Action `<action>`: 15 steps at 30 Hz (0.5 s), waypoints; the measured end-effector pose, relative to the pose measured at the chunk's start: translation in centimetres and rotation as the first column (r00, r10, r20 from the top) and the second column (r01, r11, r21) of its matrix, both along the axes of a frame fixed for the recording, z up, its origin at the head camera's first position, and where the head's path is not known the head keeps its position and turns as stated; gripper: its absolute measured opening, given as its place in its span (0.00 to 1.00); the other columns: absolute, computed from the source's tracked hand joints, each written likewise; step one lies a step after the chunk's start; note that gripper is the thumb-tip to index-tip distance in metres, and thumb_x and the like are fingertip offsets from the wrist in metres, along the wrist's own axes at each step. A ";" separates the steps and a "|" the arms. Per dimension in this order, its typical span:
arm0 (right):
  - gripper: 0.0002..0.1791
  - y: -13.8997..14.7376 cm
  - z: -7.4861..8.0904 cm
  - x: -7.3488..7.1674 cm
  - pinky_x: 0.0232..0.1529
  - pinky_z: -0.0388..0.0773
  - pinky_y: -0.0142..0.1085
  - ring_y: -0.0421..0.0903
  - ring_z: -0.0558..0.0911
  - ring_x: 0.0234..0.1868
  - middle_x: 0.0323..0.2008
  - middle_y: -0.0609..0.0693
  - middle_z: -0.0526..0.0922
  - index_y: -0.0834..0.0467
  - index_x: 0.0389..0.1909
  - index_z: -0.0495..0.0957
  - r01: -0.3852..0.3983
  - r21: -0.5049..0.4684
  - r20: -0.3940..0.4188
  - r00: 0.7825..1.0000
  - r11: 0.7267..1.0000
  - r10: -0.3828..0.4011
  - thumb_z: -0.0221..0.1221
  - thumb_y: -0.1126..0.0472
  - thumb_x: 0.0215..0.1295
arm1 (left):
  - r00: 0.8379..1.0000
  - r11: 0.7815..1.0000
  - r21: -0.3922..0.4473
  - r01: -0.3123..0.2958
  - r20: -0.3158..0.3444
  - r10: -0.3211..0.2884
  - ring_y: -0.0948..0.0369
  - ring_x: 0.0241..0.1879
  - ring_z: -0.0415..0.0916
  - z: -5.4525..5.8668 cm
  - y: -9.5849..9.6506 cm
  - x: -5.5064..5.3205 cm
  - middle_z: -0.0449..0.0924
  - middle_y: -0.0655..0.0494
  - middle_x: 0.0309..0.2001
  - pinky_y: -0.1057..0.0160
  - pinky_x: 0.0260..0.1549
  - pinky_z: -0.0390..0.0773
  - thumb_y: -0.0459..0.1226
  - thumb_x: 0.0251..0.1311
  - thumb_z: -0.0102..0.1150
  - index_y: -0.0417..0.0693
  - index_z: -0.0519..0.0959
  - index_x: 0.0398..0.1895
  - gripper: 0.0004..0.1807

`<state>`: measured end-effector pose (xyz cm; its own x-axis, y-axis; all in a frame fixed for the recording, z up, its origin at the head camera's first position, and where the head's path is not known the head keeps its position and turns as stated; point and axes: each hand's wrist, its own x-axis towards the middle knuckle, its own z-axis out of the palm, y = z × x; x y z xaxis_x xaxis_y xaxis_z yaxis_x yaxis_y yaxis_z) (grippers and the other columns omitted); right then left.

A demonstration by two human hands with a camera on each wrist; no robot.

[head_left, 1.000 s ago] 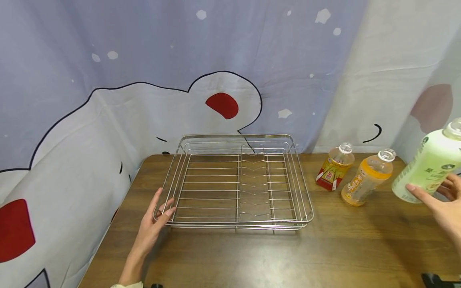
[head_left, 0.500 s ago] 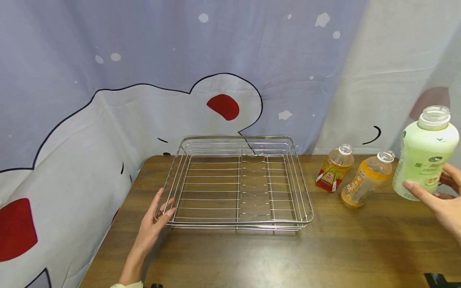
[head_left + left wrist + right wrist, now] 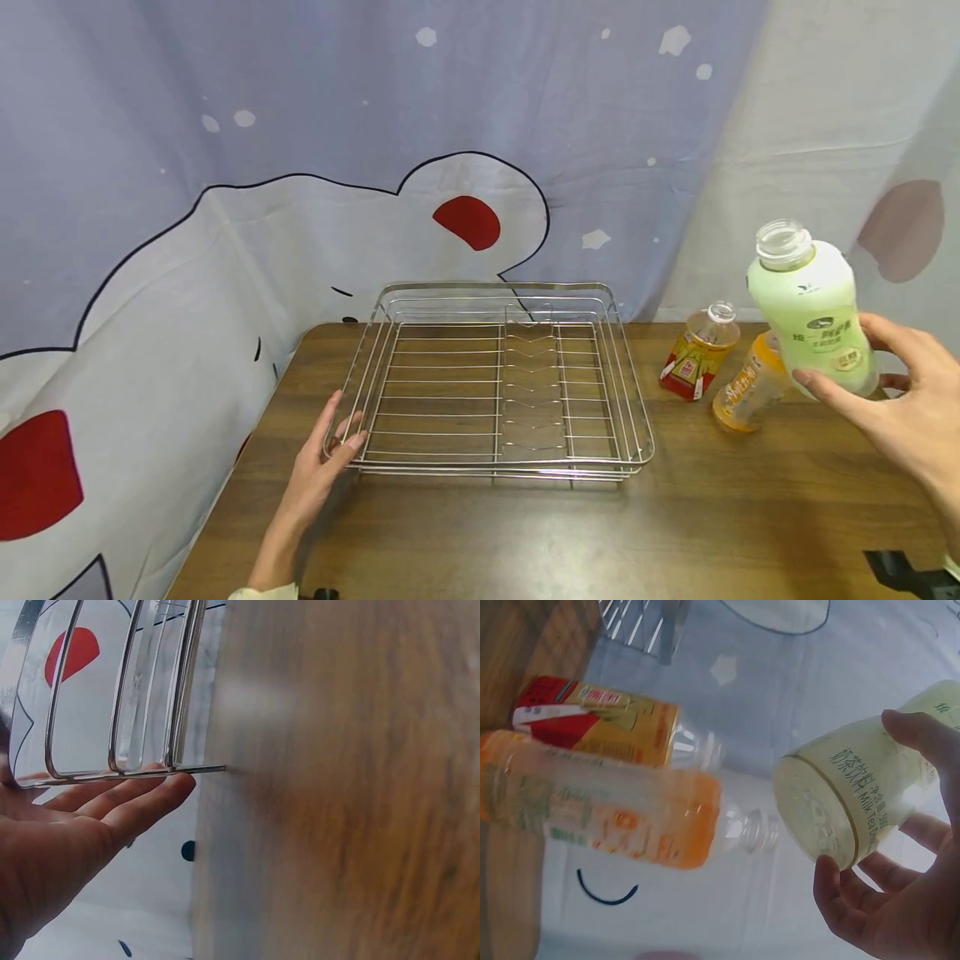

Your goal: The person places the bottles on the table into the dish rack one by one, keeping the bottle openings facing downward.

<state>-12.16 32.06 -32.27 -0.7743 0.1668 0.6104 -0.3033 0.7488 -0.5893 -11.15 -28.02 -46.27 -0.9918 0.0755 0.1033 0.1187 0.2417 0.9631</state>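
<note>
while the left hand (image 3: pixel 315 462) rests at the 8 o'clock corner of a wire rack (image 3: pixel 495 286), touching it with fingers loosely extended, the right hand (image 3: pixel 911 400) has its thumb and fingers bent round a pale green bottle (image 3: pixel 817 325), spread only as wide as that bottle. taken from the rack's middle in the head view, the pale green bottle is at 3 o'clock, well apart, held above the table (image 3: pixel 480 542) and tilted so that its neck points to 11 o'clock; the right wrist view shows its underside. an orange-labelled bottle (image 3: pixel 746 390) stands on the table, partly hidden behind the held one, and a red-and-yellow bottle (image 3: pixel 697 354) stands just beside it, toward 10 o'clock. the rack sits on the table near its 12 o'clock edge, beyond which hangs a lilac and white cloth (image 3: pixel 600 108) with black outlines and red patches. a pale sleeve (image 3: pixel 264 593) shows behind the left hand.
</note>
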 end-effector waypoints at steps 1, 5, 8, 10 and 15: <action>0.39 -0.3 0.1 0.0 0.36 0.63 0.12 0.27 0.69 0.48 0.44 0.25 0.72 0.62 0.59 0.79 -0.003 0.004 -0.003 1.000 1.000 0.003 0.76 0.74 0.38 | 1.000 1.000 -0.007 0.000 0.000 0.000 0.49 0.65 0.66 0.0 0.0 0.0 0.54 0.35 0.73 0.77 0.54 0.65 0.38 0.75 0.48 0.67 0.41 0.80 0.39; 0.38 -1.3 0.5 -0.3 0.36 0.64 0.10 0.26 0.69 0.46 0.43 0.24 0.72 0.61 0.57 0.80 -0.017 0.036 -0.009 1.000 0.999 0.017 0.77 0.73 0.36 | 1.000 1.000 -0.025 -0.012 -0.008 0.011 0.44 0.66 0.65 0.1 -0.1 -0.1 0.52 0.37 0.74 0.77 0.54 0.65 0.38 0.75 0.49 0.67 0.42 0.80 0.39; 0.38 -2.0 0.7 -0.5 0.38 0.61 0.11 0.24 0.68 0.44 0.44 0.22 0.71 0.58 0.56 0.81 -0.022 0.075 -0.022 0.999 0.997 0.024 0.78 0.70 0.36 | 1.000 0.999 -0.030 -0.022 -0.021 0.021 0.42 0.65 0.65 0.2 -0.1 -0.1 0.51 0.38 0.75 0.76 0.53 0.67 0.37 0.74 0.49 0.65 0.43 0.80 0.39; 0.38 -2.6 0.6 -0.7 0.41 0.58 0.14 0.23 0.67 0.44 0.46 0.19 0.70 0.56 0.55 0.82 -0.024 0.108 -0.045 0.999 0.994 0.029 0.78 0.67 0.35 | 0.999 0.999 -0.031 -0.030 -0.027 0.030 0.41 0.67 0.62 0.2 0.0 -0.1 0.48 0.41 0.76 0.76 0.53 0.68 0.37 0.74 0.51 0.63 0.43 0.80 0.39; 0.39 -3.8 0.4 -1.3 0.38 0.57 0.26 0.20 0.65 0.46 0.47 0.24 0.71 0.54 0.56 0.82 -0.032 0.178 -0.078 0.996 0.983 0.046 0.77 0.63 0.33 | 0.997 0.998 -0.040 -0.055 -0.048 0.053 0.43 0.70 0.57 0.6 0.2 -0.3 0.44 0.45 0.78 0.77 0.54 0.68 0.36 0.72 0.53 0.59 0.45 0.80 0.40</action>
